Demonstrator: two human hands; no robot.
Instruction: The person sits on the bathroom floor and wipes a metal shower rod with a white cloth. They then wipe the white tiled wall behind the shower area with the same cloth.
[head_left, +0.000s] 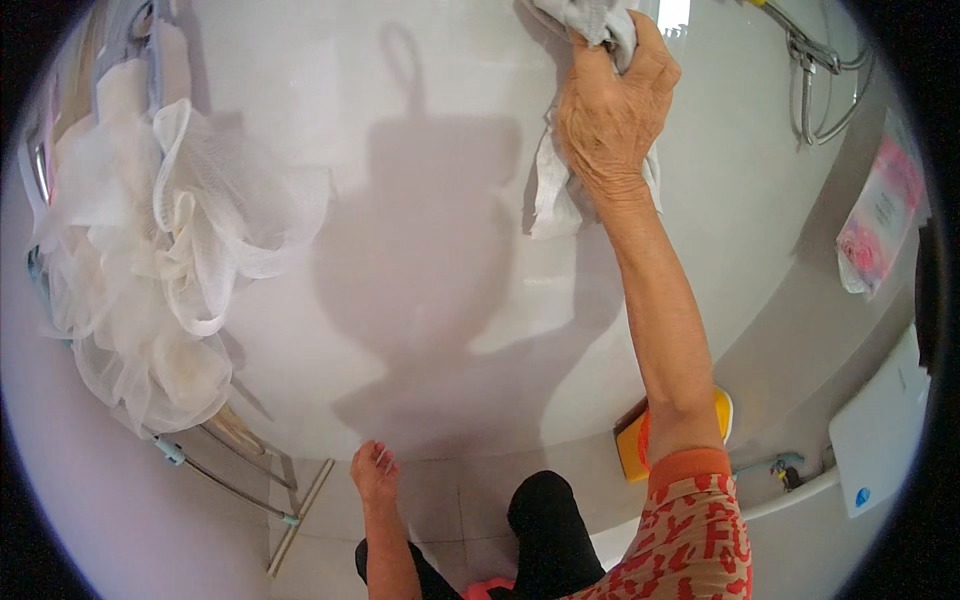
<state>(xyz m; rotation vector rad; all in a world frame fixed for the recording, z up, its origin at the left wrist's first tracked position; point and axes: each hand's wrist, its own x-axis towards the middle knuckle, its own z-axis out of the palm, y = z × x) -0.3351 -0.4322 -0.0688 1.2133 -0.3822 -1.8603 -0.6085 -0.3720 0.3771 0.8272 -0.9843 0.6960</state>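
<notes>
High up against the pale, glossy wall [270,330], my right hand [620,120] is closed around a grey-white cloth [590,18]. Part of the cloth hangs below the hand in a loose strip [555,195] along the wall. My right arm is stretched far upward, in a patterned sleeve with an orange cuff. Low down near the wall's foot, my left hand [375,472] hangs with nothing in it. Its fingers are loosely bent, with a small gap between them.
White mesh bath puffs [190,230] hang at the left, above a metal rack [235,485]. A shower fitting [815,55] is at upper right, near a pink floral packet [880,215]. A yellow-orange container [632,447] and a white panel [880,425] stand lower right.
</notes>
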